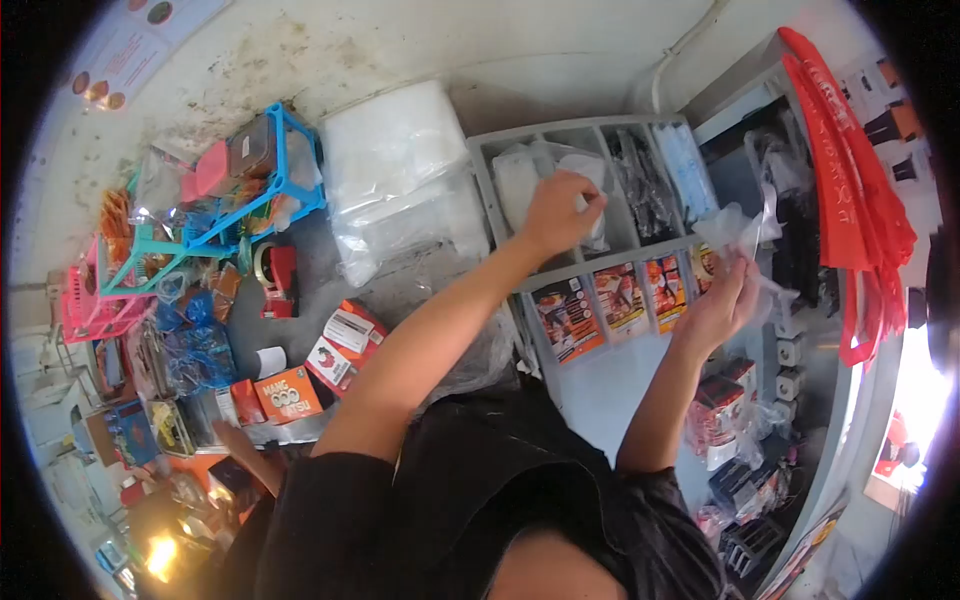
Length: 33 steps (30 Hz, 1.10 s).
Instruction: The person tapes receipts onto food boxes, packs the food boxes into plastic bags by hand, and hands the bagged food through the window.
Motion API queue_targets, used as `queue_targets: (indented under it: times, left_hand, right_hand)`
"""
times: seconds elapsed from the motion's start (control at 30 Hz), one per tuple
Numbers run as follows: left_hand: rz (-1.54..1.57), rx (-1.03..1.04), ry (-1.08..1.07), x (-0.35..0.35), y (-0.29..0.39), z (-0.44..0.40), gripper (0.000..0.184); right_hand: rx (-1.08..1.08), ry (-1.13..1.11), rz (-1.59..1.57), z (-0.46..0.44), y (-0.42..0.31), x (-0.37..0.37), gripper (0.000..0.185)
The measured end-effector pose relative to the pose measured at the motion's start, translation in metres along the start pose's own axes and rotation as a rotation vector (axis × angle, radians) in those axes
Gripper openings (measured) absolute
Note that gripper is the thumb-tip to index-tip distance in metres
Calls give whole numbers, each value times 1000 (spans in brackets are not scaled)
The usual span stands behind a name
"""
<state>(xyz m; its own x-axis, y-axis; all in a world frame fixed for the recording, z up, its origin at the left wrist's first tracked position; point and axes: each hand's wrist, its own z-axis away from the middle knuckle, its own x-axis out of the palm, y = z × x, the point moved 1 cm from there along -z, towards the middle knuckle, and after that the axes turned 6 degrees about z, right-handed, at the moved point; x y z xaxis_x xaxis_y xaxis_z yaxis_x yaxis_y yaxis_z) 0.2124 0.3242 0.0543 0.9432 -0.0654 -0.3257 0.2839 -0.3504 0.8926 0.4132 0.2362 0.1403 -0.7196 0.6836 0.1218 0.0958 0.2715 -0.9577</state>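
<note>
My left hand [565, 212] is over a grey divided tray [622, 250], above a compartment with clear plastic bags [515, 185]. Its fingers are curled in a pinch, and whatever is between them is too small to make out. Off the tray's right front corner, my right hand [730, 298] grips a crumpled clear plastic bag [735, 230] that spreads up past the fingers. Black plastic packs [640, 185] fill the neighbouring compartment, and pale blue packs [685, 170] lie in the last one. Printed food cards [620, 298] line the tray's front.
A large stack of clear plastic bags [395, 150] lies left of the tray. Further left are a red tape dispenser [282, 280], an orange box [287, 394] and a blue basket [310, 165]. Red bags [850, 200] hang at right. Another person's hand [240, 445] shows at lower left.
</note>
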Motion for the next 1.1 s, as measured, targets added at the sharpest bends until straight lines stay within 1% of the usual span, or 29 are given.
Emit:
queue_targets:
  times: [0.03, 0.07, 0.1, 0.13, 0.17, 0.2, 0.23, 0.27, 0.3, 0.33, 0.4, 0.43, 0.47, 0.5, 0.57, 0.6, 0.67, 0.7, 0.77, 0.8, 0.83, 0.87, 0.9, 0.93, 0.97, 1.0, 1.07, 1.1]
  left_hand:
    - [7, 11, 24, 18, -1, -8, 31]
    - [-325, 29, -240, 38, -10, -12, 34]
    - [-659, 17, -503, 56, -26, -9, 37]
    - [-734, 149, -442, 78, -54, 7, 37]
    - [-765, 237, -409, 76, -54, 19, 37]
    - [-799, 324, -370, 73, -50, 31, 36]
    - [-776, 387, -373, 48, -13, 37, 34]
    - [-799, 324, -369, 25, 0, 54, 34]
    - [-581, 285, -256, 0, 11, 73, 31]
    - [-361, 263, -131, -24, 22, 90, 28]
    - [-481, -255, 35, -96, 30, 143, 25]
    - [-605, -204, 260, -124, 12, 185, 31]
    - [-693, -325, 244, -151, -30, 230, 44]
    - [-749, -353, 367, -177, -24, 267, 59]
    - [-1015, -575, 217, -202, -8, 306, 71]
    - [-1013, -588, 230, -204, -15, 324, 71]
    - [-1089, -760, 164, -205, -49, 355, 89]
    - [-1093, -764, 182, -208, -55, 362, 89]
    - [-964, -712, 171, -214, -58, 367, 91]
    - [-968, -687, 204, -214, -59, 370, 87]
    - [-959, -691, 202, -214, -53, 372, 87]
    - [-901, -663, 211, -218, -45, 369, 84]
    - [-850, -626, 225, -226, -37, 361, 81]
    - [-917, -527, 287, -227, -21, 358, 72]
    - [-916, -521, 284, -226, -2, 353, 72]
    - [-917, -472, 345, -226, 19, 348, 72]
    - [-897, -358, 449, -224, 58, 336, 69]
    - [-896, -364, 448, -220, 77, 330, 69]
  right_hand:
    - [-73, -20, 10, 0, -4, 0, 25]
    - [-61, -47, 14, 8, -16, 3, 26]
    - [-107, -45, 96, 13, -18, 0, 25]
    - [-146, -55, 173, 20, -19, -2, 23]
    - [-251, -107, 203, 31, -20, -6, 26]
    - [-346, -160, 224, 43, -19, -8, 28]
    - [-313, -221, 199, 58, -22, -5, 28]
    - [-450, -181, 302, 76, -35, -1, 30]
    - [-599, -131, 401, 94, -43, 3, 33]
    - [-592, -263, 239, 111, -38, 5, 35]
    - [-688, -484, 549, 157, 27, -20, 41]
    - [-755, -593, 685, 182, 21, -5, 44]
    - [-858, -1026, 222, 189, 9, 9, 41]
    - [-946, -1334, 198, 203, 36, 18, 43]
    - [-948, -1694, 375, 247, 110, 25, 49]
    - [-956, -1708, 368, 256, 130, 17, 49]
    - [-1074, -1893, 619, 266, 154, 11, 52]
    - [-1092, -1894, 608, 268, 151, 13, 52]
    - [-951, -1914, 577, 267, 140, 16, 54]
    - [-954, -1919, 578, 268, 143, 15, 54]
    - [-910, -1901, 572, 268, 149, 14, 52]
    - [-873, -1874, 565, 266, 150, 14, 50]
    - [-882, -1864, 568, 263, 151, 16, 50]
    - [-795, -1753, 466, 257, 146, 18, 46]
    - [-703, -1641, 366, 253, 139, 17, 41]
    - [-700, -1638, 368, 250, 131, 16, 41]
    - [-251, -1553, 515, 242, 109, 19, 41]
    - [-247, -1558, 516, 242, 94, 26, 41]
